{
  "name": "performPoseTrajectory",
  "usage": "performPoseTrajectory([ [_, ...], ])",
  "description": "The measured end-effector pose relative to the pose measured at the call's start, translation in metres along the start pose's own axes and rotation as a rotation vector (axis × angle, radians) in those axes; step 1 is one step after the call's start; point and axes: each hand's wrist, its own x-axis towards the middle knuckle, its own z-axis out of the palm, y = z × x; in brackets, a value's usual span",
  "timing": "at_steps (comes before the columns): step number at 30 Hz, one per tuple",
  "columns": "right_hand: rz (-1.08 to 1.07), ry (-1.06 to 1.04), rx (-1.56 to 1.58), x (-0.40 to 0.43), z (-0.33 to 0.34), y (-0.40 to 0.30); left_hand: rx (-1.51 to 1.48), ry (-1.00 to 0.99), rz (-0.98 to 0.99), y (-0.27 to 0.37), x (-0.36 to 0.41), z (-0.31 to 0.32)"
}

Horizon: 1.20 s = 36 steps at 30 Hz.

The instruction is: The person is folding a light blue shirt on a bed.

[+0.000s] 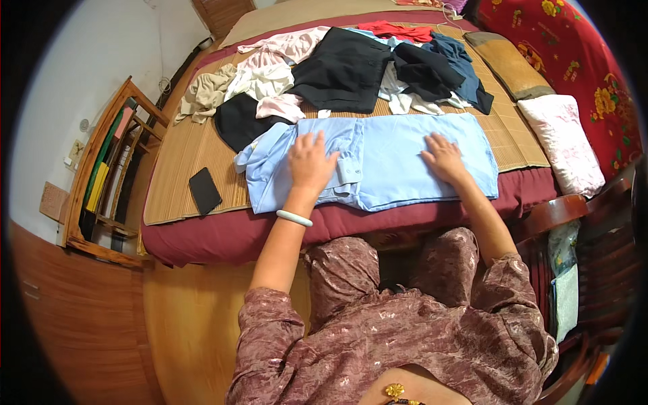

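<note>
A light blue button-up shirt (405,162) lies partly folded along the near edge of the bed, its collar (268,144) towards the left and its hem at the right. One sleeve is laid across the body, with the buttoned cuff (349,169) near the middle. My left hand (311,162) rests flat on the collar side of the shirt, fingers spread, just left of that cuff. On the smooth right part lies my right hand (443,156), also palm down with fingers apart. Neither hand grips the cloth.
Behind the shirt are black trousers (341,71), a beige garment (210,93), a pink one (288,45) and other loose clothes. A black phone (205,191) lies on the bamboo mat (174,167) at left. Right are a white pillow (562,142) and a wooden chair (552,210).
</note>
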Motion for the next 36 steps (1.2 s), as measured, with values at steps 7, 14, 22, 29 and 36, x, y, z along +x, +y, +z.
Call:
performPoseTrajectory([
  [7,0.294,0.090,-0.155,0.002,-0.007,0.105,0.051,-0.109,0.250,0.040,-0.029,0.043],
  [14,0.284,0.138,-0.186,0.000,-0.005,0.108,-0.045,-0.161,0.266,0.040,-0.025,0.038],
  [22,0.245,0.144,-0.181,0.001,-0.002,0.111,-0.277,0.324,0.067,-0.021,-0.006,0.022],
  [29,0.255,0.174,-0.211,-0.004,-0.002,0.122,-0.057,0.475,-0.670,-0.108,-0.031,-0.014],
  [36,0.214,0.211,-0.198,0.002,0.004,0.115,-0.893,0.224,-0.608,-0.162,-0.013,-0.015],
])
